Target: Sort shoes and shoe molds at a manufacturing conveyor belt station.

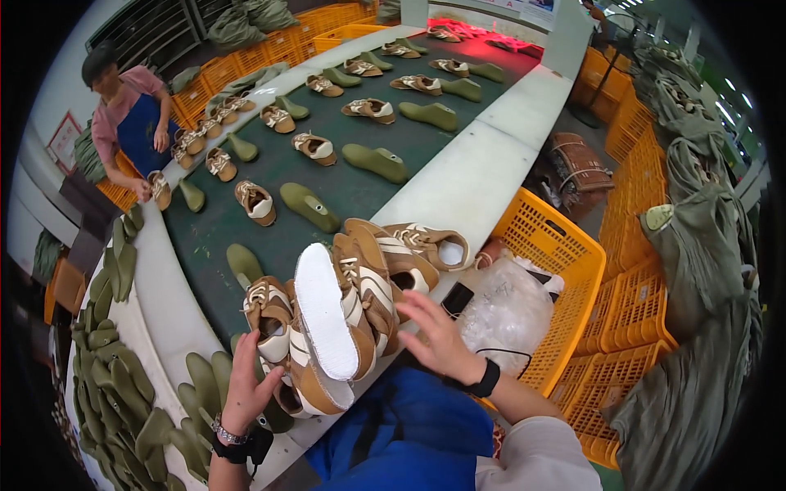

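A pile of brown-and-cream lace-up sneakers (368, 278) lies at the near edge of the conveyor, in front of my body. One overturned shoe on top shows its white stitched bottom (323, 307). My left hand (248, 383) is at the left side of the pile, thumb and fingers apart, close against the shoes. On the other side my right hand (442, 340) has its fingers spread, with the fingertips near the right-hand shoes. Neither hand is closed around a shoe; whether the fingertips touch is hard to tell.
Sneakers and green shoe lasts (374, 162) stand in rows on the dark green belt (205, 237). More lasts (115, 385) are heaped at left. A yellow crate (573, 303) holding a clear plastic bag (508, 311) stands at right. Across the belt, a person in a blue apron (143, 127) touches a shoe.
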{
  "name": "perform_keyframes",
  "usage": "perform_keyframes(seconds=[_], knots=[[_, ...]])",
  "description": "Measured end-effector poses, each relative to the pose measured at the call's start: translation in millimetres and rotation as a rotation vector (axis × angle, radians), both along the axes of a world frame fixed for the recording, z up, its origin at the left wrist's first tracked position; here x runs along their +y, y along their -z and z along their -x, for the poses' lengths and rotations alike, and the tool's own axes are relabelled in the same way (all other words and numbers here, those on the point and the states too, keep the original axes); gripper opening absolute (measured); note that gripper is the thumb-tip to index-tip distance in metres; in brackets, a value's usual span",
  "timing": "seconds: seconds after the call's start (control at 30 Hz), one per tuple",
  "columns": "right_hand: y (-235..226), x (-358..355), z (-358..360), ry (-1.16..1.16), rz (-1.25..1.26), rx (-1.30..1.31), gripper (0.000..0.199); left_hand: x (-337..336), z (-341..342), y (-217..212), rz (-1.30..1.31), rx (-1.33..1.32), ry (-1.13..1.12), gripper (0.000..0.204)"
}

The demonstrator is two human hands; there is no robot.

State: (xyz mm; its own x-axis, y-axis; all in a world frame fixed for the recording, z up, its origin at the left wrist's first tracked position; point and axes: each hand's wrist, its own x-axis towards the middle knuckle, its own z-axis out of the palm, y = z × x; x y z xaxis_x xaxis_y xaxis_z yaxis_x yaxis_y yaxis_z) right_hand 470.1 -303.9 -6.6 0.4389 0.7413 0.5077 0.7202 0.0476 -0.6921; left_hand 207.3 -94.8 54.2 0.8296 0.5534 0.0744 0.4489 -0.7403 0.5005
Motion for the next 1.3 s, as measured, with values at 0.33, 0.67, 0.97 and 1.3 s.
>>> perform_keyframes(seconds=[0.33,0.67,0.97,1.3], knots=[[8.0,5.1,47.2,-0.121,0.044,0.136,0.067,-14.5,-11.2,-23.1,0.088,-0.299,-0.177,0.032],[1.4,10.4,51.7,-0.105,0.088,0.035,0.061,-83.9,40.8,3.3,-0.116,-0.16,-0.084,0.036],[-20.4,25.2,62.9,-0.155,-0.021,0.014,0.057,-78.8,61.7,23.8,-0.089,-0.175,-0.127,0.043],[98.6,-11.2,-63.2,0.345,-0.024,0.369,0.024,-80.5,143.8,18.3,-0.241,-0.261,-0.51,0.041]])
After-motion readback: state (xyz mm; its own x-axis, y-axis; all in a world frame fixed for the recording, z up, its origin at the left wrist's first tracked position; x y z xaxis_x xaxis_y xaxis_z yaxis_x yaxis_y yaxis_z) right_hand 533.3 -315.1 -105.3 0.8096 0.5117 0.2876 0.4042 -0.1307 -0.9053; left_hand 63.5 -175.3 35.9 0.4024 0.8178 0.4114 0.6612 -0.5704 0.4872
